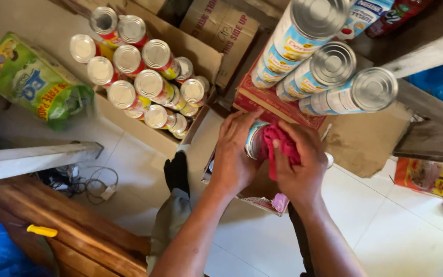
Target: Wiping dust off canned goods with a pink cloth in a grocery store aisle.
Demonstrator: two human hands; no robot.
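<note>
both hands worked on one tin can (255, 139), held just below the three stacked cans (329, 72). the left hand (234, 154) was wrapped around its side, fingers closed on it. the right hand (301, 164) pinched a pink cloth (282, 146) against the lid. wiping well probably meant gripping firmly and turning the can under the cloth.

A tin can (255, 139) lies tilted on its side between the two hands, its silver end toward the camera and its pale label with a blue band partly showing; the left hand (234, 154) wraps its left side; a pink-red cloth (282, 146), crumpled and bunched, is pressed against the can's right side and end under the right hand (299, 166); both are held above an open cardboard box (262, 197) on the floor.
</note>
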